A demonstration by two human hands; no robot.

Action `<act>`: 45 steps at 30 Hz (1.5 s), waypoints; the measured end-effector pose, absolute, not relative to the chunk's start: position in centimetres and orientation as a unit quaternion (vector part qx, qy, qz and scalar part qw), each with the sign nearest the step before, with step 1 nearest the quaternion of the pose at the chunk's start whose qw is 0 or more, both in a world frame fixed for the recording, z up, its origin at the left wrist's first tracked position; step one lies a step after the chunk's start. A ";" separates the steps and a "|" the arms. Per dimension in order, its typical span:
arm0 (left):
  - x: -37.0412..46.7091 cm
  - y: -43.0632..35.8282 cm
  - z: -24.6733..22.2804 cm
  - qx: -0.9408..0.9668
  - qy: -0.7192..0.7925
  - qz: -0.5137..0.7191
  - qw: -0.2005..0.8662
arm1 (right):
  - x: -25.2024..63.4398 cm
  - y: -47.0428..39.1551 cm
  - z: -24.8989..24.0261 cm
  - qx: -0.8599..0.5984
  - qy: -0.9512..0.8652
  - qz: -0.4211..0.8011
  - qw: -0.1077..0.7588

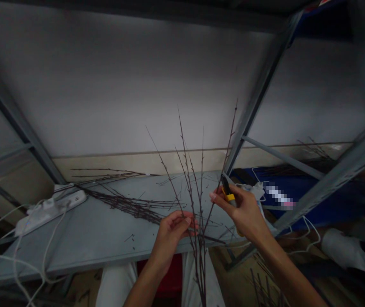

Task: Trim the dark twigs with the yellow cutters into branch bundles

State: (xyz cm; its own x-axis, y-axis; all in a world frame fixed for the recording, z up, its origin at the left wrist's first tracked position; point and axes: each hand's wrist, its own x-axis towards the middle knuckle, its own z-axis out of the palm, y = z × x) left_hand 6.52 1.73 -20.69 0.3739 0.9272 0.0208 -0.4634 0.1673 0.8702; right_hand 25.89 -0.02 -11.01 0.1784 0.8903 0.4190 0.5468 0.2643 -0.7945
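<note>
A bunch of thin dark twigs (201, 256) stands upright in front of me, its tips fanned out against the wall. My left hand (176, 228) is closed around some of these stems, thumb and fingers pinched together. My right hand (241, 209) holds a cutting tool with a black tip and a yellow collar (229, 196). Its thumb and index finger also touch the rightmost twig, which leans to the right. Behind my left hand, a pile of dark twigs (121, 204) lies on the grey table.
A white power strip (53, 211) with plugs and loose cables lies at the table's left end. Metal frame posts (259, 96) rise on both sides. At the right are a blue surface (313, 200) with more twigs and part of another person. Twig scraps dot the grey table (102, 238).
</note>
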 end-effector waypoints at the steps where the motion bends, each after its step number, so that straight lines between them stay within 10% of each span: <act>1: 6.6 1.8 -20.7 0.420 0.275 0.490 0.713 | 26.0 0.0 -11.0 -0.582 -0.617 0.172 0.500; 45: 10.3 2.9 -16.5 0.392 0.204 0.529 0.725 | 26.9 -0.8 -11.4 -0.593 -0.611 0.159 0.499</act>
